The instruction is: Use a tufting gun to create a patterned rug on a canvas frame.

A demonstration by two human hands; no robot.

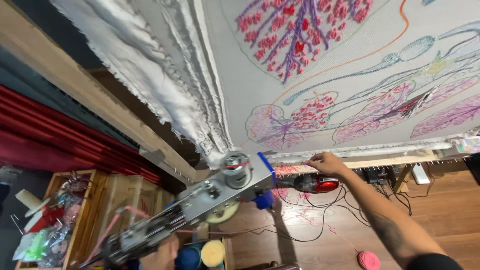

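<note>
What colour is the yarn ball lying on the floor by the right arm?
Pink; the yarn ball shows in the head view, on the wooden floor.

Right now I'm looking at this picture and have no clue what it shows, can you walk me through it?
The one view comes from a camera worn on a person's head, looking at their hands. A large grey cloth is stretched on a wooden frame, partly filled with pink and purple yarn shapes. The right hand touches the cloth's bottom edge. The metal tufting gun, a motor-driven yarn tool, sits low in view; the left hand under it is mostly hidden. On the wooden floor lie a red hand vacuum, black cables and a pink yarn ball.
</note>
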